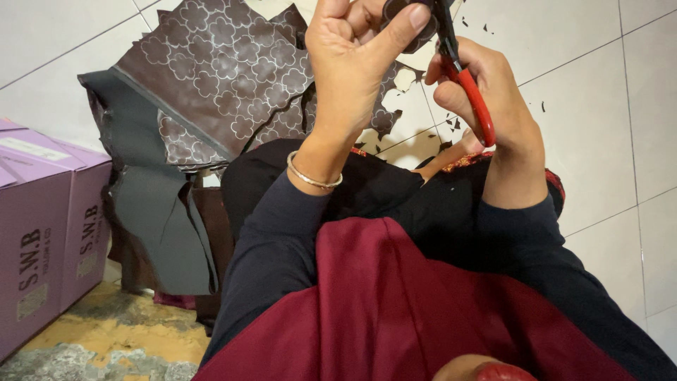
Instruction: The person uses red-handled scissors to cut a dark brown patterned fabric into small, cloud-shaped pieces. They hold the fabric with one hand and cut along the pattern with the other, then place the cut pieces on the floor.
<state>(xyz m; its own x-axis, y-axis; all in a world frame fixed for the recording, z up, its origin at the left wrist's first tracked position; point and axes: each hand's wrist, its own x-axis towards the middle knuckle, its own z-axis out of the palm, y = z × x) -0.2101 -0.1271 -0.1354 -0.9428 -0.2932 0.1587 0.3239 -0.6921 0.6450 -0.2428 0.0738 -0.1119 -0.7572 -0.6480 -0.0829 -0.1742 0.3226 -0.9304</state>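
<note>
Far left I see two lilac cardboard boxes (49,226) stacked side by side on the floor, flat matte faces, dark print down the sides and a small pale label low on the near one. Under them the floor is rough, mottled yellow and grey.

Next right: a heap of leather sheets (211,77), brown with a pale embossed clover pattern, smooth finish. Plain grey sheets (151,212) hang below, backing side out, with ragged cut edges.

Centre: left hand (352,49) raised, fingers curled in, thumb pressed against the forefinger, pinching a small dark leather piece (402,14) at the top edge of view. Most of that piece is cut off by the frame. Thin gold bracelet (314,176) on that wrist, dark blue sleeve.

Just right, touching the piece: scissors (462,77), dark blades, glossy red handles. Right hand (493,92) is closed round the handles. Blades meet the piece at the top edge; I cannot tell how far they are open.

Lap: dark red cloth (395,310) near, black cloth beyond.

Right and far: white glossy floor tiles (606,120) with thin grout lines, small dark leather scraps (486,28) scattered on them near the hands.
</note>
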